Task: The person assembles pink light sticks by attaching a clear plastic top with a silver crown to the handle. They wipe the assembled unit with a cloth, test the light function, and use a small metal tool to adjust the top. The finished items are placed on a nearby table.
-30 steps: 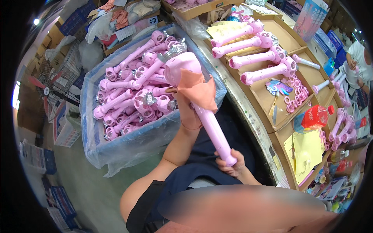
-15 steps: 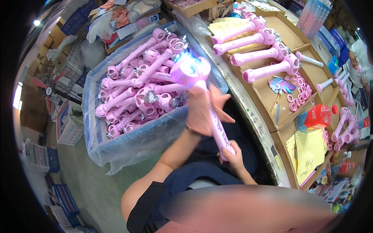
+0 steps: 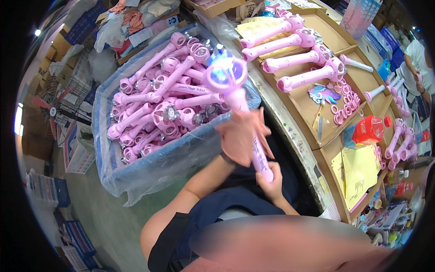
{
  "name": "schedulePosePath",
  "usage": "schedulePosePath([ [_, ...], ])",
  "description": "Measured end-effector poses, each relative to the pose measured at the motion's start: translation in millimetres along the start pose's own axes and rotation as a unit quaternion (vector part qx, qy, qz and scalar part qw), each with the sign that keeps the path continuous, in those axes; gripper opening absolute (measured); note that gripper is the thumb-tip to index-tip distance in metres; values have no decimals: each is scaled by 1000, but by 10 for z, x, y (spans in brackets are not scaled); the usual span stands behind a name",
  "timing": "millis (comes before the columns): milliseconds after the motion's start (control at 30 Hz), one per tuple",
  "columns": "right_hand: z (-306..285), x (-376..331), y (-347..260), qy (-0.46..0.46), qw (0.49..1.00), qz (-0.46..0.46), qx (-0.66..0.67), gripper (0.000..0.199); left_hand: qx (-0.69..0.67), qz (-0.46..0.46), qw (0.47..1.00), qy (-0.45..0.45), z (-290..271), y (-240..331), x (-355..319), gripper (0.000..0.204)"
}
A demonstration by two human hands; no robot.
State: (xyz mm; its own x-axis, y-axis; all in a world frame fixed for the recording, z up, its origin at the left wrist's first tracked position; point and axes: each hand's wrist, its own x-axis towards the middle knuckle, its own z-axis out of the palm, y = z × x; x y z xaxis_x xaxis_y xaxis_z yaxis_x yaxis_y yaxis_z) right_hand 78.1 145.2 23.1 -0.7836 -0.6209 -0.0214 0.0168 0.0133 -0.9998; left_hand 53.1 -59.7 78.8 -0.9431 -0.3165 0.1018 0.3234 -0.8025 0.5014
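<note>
A pink toy wand [image 3: 238, 100] stands tilted in front of me, its ring-shaped head at the upper end glowing blue-white. My right hand [image 3: 272, 182] is closed around the bottom end of its handle. Across the middle of the shaft lies my left hand [image 3: 242, 136], somewhat blurred, with its fingers spread apart and not wrapped round the wand. Beyond the lit head, a blue bin [image 3: 176, 168] lined with clear plastic holds a heap of similar pink wands [image 3: 186, 88].
On the right-hand bench, cardboard trays [image 3: 319, 146] hold several pink wands [image 3: 306, 78], pink rings [image 3: 349, 103], a winged blue-purple piece [image 3: 324, 94] and yellow papers [image 3: 358, 174]. A red-labelled bottle [image 3: 368, 131] lies there. A fan [image 3: 52, 111] stands left; another person [image 3: 416, 68] is at far right.
My left hand has slid lower along the wand, its fingers still spread. The lit head has shifted slightly. My right hand keeps hold of the bottom end.
</note>
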Motion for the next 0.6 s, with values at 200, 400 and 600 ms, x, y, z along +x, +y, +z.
schedulePosePath([
  [200, 105, -83, 114, 47, 999, -11, 12, 37, -19, -49, 998, -42, 51, 70, -6, 18],
  [400, -70, 287, -166, -2, 994, -108, -9, 18, 252, -152, 953, 77, 34, -305, -325, 24],
  [600, -208, 1176, -927, 119, 960, -157, 197, 105, 503, -131, 853, 38, 511, -57, -448, 28],
])
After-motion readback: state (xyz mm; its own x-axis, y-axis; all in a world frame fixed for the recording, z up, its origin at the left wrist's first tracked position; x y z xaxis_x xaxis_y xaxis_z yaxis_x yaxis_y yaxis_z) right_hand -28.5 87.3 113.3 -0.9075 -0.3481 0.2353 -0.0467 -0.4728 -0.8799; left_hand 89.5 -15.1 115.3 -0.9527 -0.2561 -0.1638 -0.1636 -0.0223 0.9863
